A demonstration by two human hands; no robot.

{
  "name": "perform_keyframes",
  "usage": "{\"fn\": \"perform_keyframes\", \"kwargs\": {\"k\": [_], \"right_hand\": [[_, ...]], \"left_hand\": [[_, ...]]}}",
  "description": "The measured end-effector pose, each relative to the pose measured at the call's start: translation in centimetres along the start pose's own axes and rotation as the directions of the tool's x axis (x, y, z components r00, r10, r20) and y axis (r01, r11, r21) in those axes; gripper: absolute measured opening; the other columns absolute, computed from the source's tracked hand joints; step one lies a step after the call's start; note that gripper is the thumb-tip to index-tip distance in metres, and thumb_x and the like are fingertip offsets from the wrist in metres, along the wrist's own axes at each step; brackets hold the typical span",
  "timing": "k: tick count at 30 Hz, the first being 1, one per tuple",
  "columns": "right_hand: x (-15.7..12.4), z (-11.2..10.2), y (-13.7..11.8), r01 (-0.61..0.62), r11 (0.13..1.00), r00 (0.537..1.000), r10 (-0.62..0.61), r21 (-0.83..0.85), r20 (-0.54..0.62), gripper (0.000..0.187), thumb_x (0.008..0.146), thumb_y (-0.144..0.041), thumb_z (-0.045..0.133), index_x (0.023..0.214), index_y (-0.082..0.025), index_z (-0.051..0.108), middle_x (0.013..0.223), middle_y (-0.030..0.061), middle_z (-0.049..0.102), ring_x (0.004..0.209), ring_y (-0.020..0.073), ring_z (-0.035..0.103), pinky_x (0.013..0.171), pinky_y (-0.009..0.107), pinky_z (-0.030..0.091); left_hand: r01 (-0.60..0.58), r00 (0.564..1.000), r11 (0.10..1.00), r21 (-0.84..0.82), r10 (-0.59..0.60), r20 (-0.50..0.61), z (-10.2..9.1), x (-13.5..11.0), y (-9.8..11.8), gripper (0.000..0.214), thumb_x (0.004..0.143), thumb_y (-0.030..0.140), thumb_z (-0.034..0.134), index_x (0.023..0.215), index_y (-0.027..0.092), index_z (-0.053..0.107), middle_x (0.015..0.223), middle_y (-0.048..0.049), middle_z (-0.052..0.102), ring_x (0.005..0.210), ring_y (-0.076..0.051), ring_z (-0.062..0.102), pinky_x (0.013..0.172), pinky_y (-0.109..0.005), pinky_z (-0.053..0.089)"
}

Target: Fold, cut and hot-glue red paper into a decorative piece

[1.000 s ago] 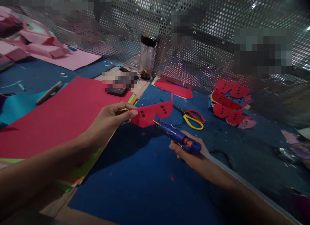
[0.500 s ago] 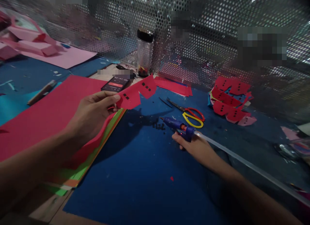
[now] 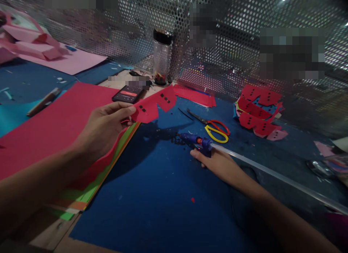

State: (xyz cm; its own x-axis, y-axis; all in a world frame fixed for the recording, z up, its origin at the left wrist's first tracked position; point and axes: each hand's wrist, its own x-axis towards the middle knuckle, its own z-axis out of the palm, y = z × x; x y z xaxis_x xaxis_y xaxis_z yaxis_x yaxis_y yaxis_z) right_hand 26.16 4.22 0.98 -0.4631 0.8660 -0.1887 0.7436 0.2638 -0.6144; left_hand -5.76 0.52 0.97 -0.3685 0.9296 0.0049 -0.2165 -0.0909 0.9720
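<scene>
Between thumb and fingers, my left hand (image 3: 108,126) pinches one end of a red paper cutout (image 3: 148,112), raised over the stack of coloured sheets. Small black squares show on the cutout in two groups. My right hand (image 3: 214,162) is wrapped around a blue glue gun (image 3: 195,139), from whose back a long clear glue stick (image 3: 255,166) runs out to the right. The gun's tip points left, at a small cluster of black pieces (image 3: 178,140) on the blue work surface (image 3: 152,205). Most of the right hand's fingers are hidden beneath the gun.
Scissors with red and yellow handles (image 3: 217,131) lie beyond the gun. Finished-looking red cutouts (image 3: 258,109) are piled at right. A phone (image 3: 127,94), a clear jar (image 3: 161,58) and red paper strips (image 3: 194,95) sit near the perforated metal wall (image 3: 130,31). Red sheets (image 3: 62,126) cover the left.
My right hand has brought the glue gun slightly left and lowered it, its tip now at the black pieces. The left hand and red cutout have barely moved.
</scene>
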Motion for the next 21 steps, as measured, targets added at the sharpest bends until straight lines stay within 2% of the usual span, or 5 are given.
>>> {"fn": "perform_keyframes", "kwargs": {"k": [12, 21], "right_hand": [[0.21, 0.17, -0.02, 0.014, 0.993, 1.000, -0.015, -0.116, -0.005, 0.040, 0.098, -0.060, 0.054, 0.093, -0.024, 0.070, 0.074, 0.0036, 0.070, 0.068, 0.0208, 0.065, 0.064, 0.032, 0.044], [-0.03, 0.40, -0.06, 0.001, 1.000, 0.999, -0.002, -0.031, -0.046, 0.039, 0.094, -0.060, 0.057, 0.086, -0.023, 0.067, 0.072, 0.0015, 0.070, 0.066, 0.0187, 0.064, 0.062, 0.030, 0.044]], "left_hand": [[0.028, 0.999, 0.998, 0.049, -0.027, -0.025, 0.71, -0.40, 0.35, 0.006, 0.084, 0.023, 0.077, 0.085, 0.017, 0.075, 0.083, -0.0025, 0.068, 0.080, -0.015, 0.062, 0.077, -0.029, 0.047], [0.015, 1.000, 0.998, 0.067, -0.014, -0.018, 0.78, -0.54, 0.21, 0.009, 0.081, 0.026, 0.079, 0.083, 0.018, 0.076, 0.084, -0.0024, 0.068, 0.082, -0.015, 0.062, 0.075, -0.028, 0.046]]}}
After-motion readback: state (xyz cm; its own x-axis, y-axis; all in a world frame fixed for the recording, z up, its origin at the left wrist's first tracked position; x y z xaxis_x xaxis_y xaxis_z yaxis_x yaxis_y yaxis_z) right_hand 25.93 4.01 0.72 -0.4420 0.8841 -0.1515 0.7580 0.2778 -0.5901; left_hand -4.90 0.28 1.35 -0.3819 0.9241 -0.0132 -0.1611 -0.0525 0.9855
